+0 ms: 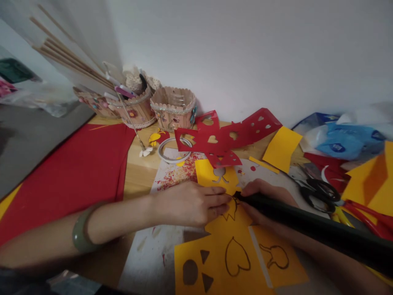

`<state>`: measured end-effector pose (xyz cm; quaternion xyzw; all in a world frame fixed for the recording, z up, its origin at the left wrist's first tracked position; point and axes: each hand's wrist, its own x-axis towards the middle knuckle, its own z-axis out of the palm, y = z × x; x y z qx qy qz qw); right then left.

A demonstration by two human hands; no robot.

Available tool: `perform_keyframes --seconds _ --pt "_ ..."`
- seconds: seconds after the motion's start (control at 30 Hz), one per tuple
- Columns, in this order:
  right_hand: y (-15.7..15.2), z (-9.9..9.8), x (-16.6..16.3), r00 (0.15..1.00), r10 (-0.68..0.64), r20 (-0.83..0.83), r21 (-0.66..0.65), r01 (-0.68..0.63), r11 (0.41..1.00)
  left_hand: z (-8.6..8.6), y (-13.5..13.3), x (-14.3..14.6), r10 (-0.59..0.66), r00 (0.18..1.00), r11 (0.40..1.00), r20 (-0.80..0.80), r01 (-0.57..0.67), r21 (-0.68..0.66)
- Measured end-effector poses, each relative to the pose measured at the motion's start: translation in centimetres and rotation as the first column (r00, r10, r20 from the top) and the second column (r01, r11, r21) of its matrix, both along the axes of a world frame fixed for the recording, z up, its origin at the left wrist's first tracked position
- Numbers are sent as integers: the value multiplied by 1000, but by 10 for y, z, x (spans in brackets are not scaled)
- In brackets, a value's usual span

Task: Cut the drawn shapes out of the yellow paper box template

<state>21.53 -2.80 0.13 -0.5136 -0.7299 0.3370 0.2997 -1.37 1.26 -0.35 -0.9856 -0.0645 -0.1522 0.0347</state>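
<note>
left hand (187,203) touches yellow paper (225,229)

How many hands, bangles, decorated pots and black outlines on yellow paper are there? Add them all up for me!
Hands: 2 (left hand, right hand)
Bangles: 1
Decorated pots: 3
Black outlines: 3
Total: 9

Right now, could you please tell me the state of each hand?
Left hand: open, pressing on yellow paper.
Right hand: closed, holding a black tool.
</note>
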Motion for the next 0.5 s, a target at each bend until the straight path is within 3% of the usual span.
perform_keyframes --seconds 0.07,0.3,0.5 --pt "-1 -1 -1 1000 -9 10 43 9 999 0 0 0 3 1000 1000 -1 -3 5" --pt "4 -10 4 985 131 116 235 -155 959 -2 0 -1 5 1000 1000 15 -6 21" --pt "4 -10 6 969 216 118 245 -240 939 -1 -2 -2 23 999 999 -25 -22 24"
